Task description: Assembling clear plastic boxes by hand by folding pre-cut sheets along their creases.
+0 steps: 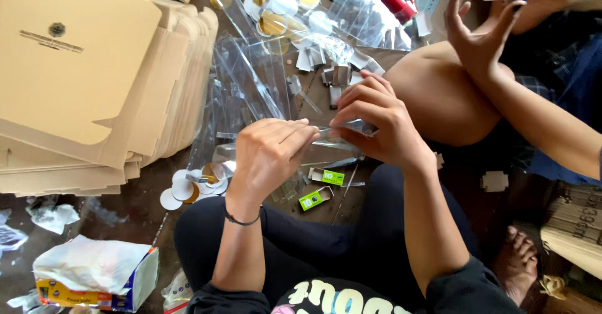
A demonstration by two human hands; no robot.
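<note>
Clear sleeve (342, 132) pinched between left hand (269, 154) and right hand (376, 123).

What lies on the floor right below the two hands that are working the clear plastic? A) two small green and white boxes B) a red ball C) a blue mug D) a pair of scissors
A: two small green and white boxes lie on the floor just below the left hand and right hand, which pinch a clear plastic sleeve.

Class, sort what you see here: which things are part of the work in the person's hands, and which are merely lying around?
In hand:
left hand
right hand
clear plastic sleeve pinched between both hands
pile of clear sleeves

Lying about:
stack of flat cardboard boxes
tissue box
two small green boxes
round gold and white discs
</note>
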